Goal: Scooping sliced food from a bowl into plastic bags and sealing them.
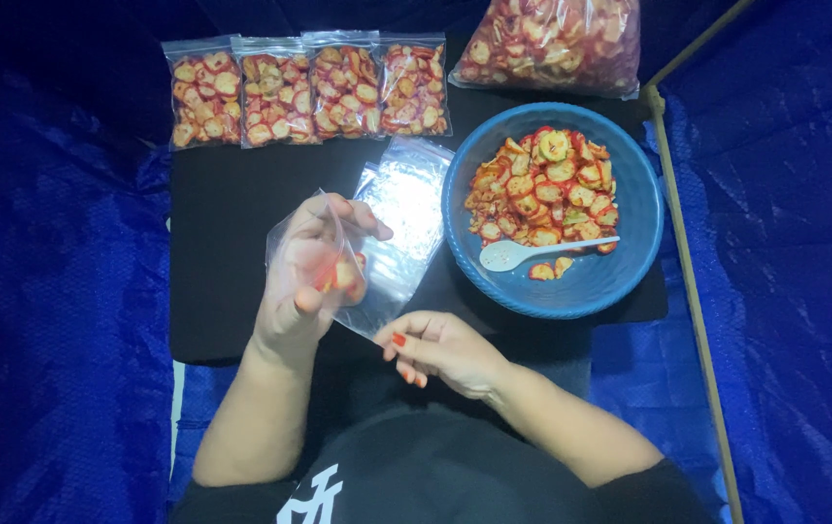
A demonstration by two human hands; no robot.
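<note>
My left hand [301, 281] holds a small clear plastic bag [324, 254] upright, with a few red-edged dried fruit slices inside it. My right hand [435, 349] hovers just below and to the right of it, fingers curled loosely, nothing visibly in them. A blue bowl [630, 262] to the right is heaped with dried slices, and a white spoon [532, 252] lies in it. A stack of empty clear bags [406, 209] lies flat between the held bag and the bowl.
Several filled, sealed small bags [309, 89] lie in a row at the back of the black mat [222, 291]. A large clear bag of slices [557, 44] sits behind the bowl. Blue sheeting [47, 291] surrounds the mat; a wooden pole [688, 281] runs along the right.
</note>
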